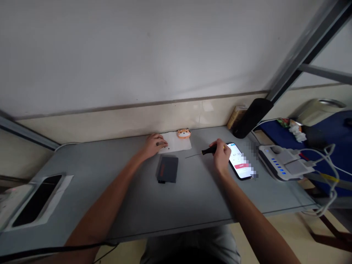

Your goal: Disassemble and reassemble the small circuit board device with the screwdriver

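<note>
My right hand is closed around the black handle of a screwdriver, whose thin shaft points left over the desk. My left hand rests at the left edge of a white paper sheet, its fingers bent together. A dark bit shows at those fingers, too small to name, and tiny dark pieces lie beside them on the paper. On the desk between my arms is a flat dark grey box-shaped device with reddish lettering, apart from both hands. An orange animal-faced case sits at the paper's back right corner.
A lit phone lies just right of my right hand. Further right are a power strip with white cables and a black cylinder leaning near the wall. Another dark phone lies at the desk's left. A black cable crosses the lower left.
</note>
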The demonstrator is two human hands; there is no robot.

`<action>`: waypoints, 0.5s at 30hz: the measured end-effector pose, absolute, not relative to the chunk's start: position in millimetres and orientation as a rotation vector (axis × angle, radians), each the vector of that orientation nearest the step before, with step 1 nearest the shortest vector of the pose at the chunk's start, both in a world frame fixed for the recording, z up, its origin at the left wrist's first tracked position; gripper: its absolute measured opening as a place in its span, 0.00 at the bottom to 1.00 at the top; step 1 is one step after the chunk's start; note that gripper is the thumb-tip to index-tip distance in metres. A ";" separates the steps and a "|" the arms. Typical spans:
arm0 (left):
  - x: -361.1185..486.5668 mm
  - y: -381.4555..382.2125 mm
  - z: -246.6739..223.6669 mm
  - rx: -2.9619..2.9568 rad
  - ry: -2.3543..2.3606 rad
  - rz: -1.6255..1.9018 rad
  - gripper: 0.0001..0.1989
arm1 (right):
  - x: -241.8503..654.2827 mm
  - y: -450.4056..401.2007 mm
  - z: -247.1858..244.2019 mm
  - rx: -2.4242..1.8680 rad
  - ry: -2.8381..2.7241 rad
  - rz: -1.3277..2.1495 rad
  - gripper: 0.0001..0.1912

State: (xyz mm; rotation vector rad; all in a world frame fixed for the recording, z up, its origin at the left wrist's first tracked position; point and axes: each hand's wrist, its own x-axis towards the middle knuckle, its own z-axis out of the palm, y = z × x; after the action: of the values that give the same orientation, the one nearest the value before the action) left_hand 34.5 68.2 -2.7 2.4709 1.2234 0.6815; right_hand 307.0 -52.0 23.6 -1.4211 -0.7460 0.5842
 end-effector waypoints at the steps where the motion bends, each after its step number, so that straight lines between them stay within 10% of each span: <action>1: 31.2 65.8 -0.4 2.464 1.235 0.691 0.10 | 306.9 -52.2 23.7 -1.423 -0.750 0.577 0.23; 15: 31.8 -50.3 11.7 2.312 1.199 0.406 0.29 | 300.0 -62.6 30.8 -1.376 -0.858 0.386 0.22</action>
State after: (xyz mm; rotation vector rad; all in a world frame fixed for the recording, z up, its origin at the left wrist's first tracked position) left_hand 31.8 -50.3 11.7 2.3121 1.1988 0.4064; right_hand 300.0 -62.6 30.8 -1.3757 -0.8580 0.3858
